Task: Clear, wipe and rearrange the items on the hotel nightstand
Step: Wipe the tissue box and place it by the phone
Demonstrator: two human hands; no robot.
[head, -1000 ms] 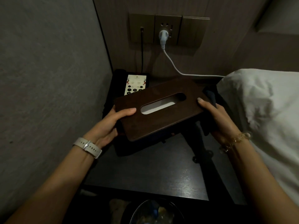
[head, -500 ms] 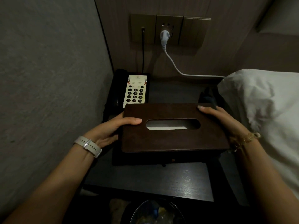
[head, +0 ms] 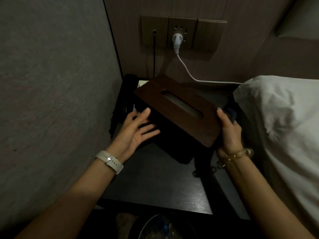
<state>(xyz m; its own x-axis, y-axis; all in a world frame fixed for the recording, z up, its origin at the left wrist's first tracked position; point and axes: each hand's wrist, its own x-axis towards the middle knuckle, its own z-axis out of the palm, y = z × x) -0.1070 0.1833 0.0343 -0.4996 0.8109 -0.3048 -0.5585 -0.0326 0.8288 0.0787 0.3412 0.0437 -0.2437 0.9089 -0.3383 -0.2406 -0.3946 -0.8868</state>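
A dark brown wooden tissue box [head: 179, 109] with a slot in its lid is turned diagonally over the dark nightstand [head: 155, 187], its far corner toward the wall. My right hand [head: 228, 131] grips its near right end, with a dark cloth [head: 230, 114] also pinched behind the fingers. My left hand [head: 138, 130] presses flat against the box's dark left side, fingers spread. The black telephone [head: 126, 100] at the back left is mostly hidden behind the box.
A grey wall panel [head: 51, 100] closes the left side. A white pillow [head: 279, 118] lies on the bed at right. A white cable [head: 186, 69] and a black cord [head: 154, 56] run down from the wall sockets. A bin [head: 164, 228] stands below the nightstand's front edge.
The tissue box has swung from square-on to diagonal and moved back over the telephone's keypad. My left hand slid from the lid's edge to the box's side.
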